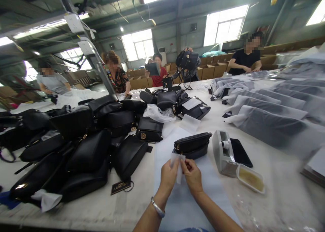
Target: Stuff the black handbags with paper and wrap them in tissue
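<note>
White slip [179, 172] by pouch [193, 145]; tray [263, 188] contents [251, 178] yellowish

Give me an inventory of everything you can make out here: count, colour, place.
small zipped bag: one, black, beyond the hands
small sheet: one, translucent white, between the hands
large sheet: one, pale blue-white, beneath the forearms
loose bags: many, black, left and centre
wrapped bags: several, dark under whitish wrap, right
hang tag: one, black, near left
dispenser: one, grey, right of small zipped bag
flat object: one, black, beside dispenser
shallow container: one, whitish, yellowish inside, near dispenser
co-workers: five, varied clothing, far side
boxes: several, brown, background
bracelet: one, silver, left wrist
left hand, right hand: one each, bare, centre
</note>
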Motion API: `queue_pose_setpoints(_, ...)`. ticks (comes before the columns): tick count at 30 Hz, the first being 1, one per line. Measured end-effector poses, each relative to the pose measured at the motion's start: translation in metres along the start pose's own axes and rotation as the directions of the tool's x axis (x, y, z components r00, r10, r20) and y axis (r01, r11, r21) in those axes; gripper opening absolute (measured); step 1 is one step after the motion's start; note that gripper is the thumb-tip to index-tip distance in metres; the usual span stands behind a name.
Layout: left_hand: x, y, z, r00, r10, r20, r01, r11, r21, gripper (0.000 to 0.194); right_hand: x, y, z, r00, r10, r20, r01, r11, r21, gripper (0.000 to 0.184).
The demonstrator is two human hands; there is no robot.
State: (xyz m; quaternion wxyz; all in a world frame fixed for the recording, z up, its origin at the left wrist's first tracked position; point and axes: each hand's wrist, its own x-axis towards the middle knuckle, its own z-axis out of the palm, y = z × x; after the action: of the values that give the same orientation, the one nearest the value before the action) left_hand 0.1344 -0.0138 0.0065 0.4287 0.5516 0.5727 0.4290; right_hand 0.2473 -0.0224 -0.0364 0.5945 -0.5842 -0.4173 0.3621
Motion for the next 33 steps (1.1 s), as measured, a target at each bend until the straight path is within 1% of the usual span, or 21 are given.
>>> queue_pose_setpoints(1, 0.001, 0.0, -0.001, 1.0, 0.019, -0.013, -0.018, 1.0, 0.024, 0.041, 0.002, -0.002, -0.002, 1.0, -0.016, 0.019, 0.016, 1.0, -0.02, 0.045)
queue_pose_setpoints(3, 0.003, 0.0, -0.004, 0.998, 0.056, -0.017, -0.055, 0.996, 0.067, 0.036, 0.007, -0.006, -0.007, 0.994, -0.006, 0.107, 0.009, 1.0, -0.02, 0.043)
queue_pose_setpoints(5, 0.005, 0.001, -0.009, 0.996, 0.092, 0.008, -0.092, 0.99, 0.106, 0.033, 0.011, -0.01, -0.01, 0.974, 0.025, 0.225, -0.025, 1.0, -0.004, 0.042)
queue_pose_setpoints(7, 0.006, 0.002, -0.013, 0.992, 0.123, 0.033, -0.127, 0.981, 0.149, 0.028, 0.014, -0.014, -0.01, 0.958, 0.049, 0.283, -0.044, 0.999, -0.024, 0.042)
queue_pose_setpoints(9, 0.004, 0.003, -0.014, 0.989, 0.146, 0.032, -0.149, 0.969, 0.195, 0.023, 0.014, -0.017, -0.006, 0.965, 0.042, 0.258, -0.029, 0.998, -0.055, 0.046)
queue_pose_setpoints(12, -0.001, 0.004, -0.007, 0.987, 0.162, -0.014, -0.153, 0.952, 0.265, 0.021, 0.01, -0.02, 0.005, 0.986, 0.03, 0.161, -0.021, 0.998, -0.056, 0.05)
queue_pose_setpoints(15, -0.006, 0.003, 0.006, 0.985, 0.167, -0.05, -0.139, 0.925, 0.355, 0.027, 0.008, -0.018, 0.013, 0.993, 0.037, 0.108, -0.033, 0.999, -0.04, 0.05)
queue_pose_setpoints(19, -0.009, 0.005, 0.019, 0.982, 0.182, -0.047, -0.143, 0.883, 0.447, 0.039, 0.012, -0.017, 0.015, 0.995, -0.046, 0.087, 0.05, 0.997, -0.055, 0.048)
queue_pose_setpoints(22, -0.009, 0.006, 0.023, 0.978, 0.209, 0.003, -0.171, 0.793, 0.585, 0.054, 0.013, -0.019, 0.013, 0.992, -0.077, 0.099, 0.084, 0.995, -0.063, 0.046)
queue_pose_setpoints(24, -0.008, 0.006, 0.024, 0.98, 0.198, 0.033, -0.168, 0.722, 0.671, 0.06, 0.011, -0.022, 0.011, 0.987, -0.09, 0.132, 0.1, 0.993, -0.069, 0.044)
queue_pose_setpoints(26, -0.007, 0.004, 0.026, 0.981, 0.19, 0.023, -0.148, 0.674, 0.724, 0.064, 0.008, -0.026, 0.009, 0.977, -0.114, 0.181, 0.13, 0.989, -0.077, 0.044)
queue_pose_setpoints(27, -0.007, 0.003, 0.028, 0.98, 0.197, 0.008, -0.14, 0.664, 0.734, 0.066, 0.007, -0.027, 0.008, 0.971, -0.126, 0.205, 0.147, 0.985, -0.089, 0.043)
queue_pose_setpoints(29, -0.007, 0.0, 0.029, 0.976, 0.216, -0.019, -0.136, 0.678, 0.723, 0.068, 0.007, -0.029, 0.007, 0.962, -0.146, 0.233, 0.178, 0.976, -0.123, 0.041)
queue_pose_setpoints(30, -0.007, -0.001, 0.028, 0.976, 0.218, -0.021, -0.142, 0.702, 0.698, 0.067, 0.008, -0.029, 0.007, 0.96, -0.152, 0.235, 0.188, 0.972, -0.141, 0.04)
queue_pose_setpoints(32, -0.007, -0.003, 0.023, 0.98, 0.201, 0.005, -0.164, 0.788, 0.594, 0.064, 0.011, -0.029, 0.005, 0.96, -0.155, 0.234, 0.195, 0.968, -0.156, 0.04)
queue_pose_setpoints(33, -0.007, -0.002, 0.017, 0.981, 0.191, 0.032, -0.181, 0.843, 0.507, 0.063, 0.013, -0.029, 0.004, 0.96, -0.154, 0.234, 0.193, 0.97, -0.151, 0.041)
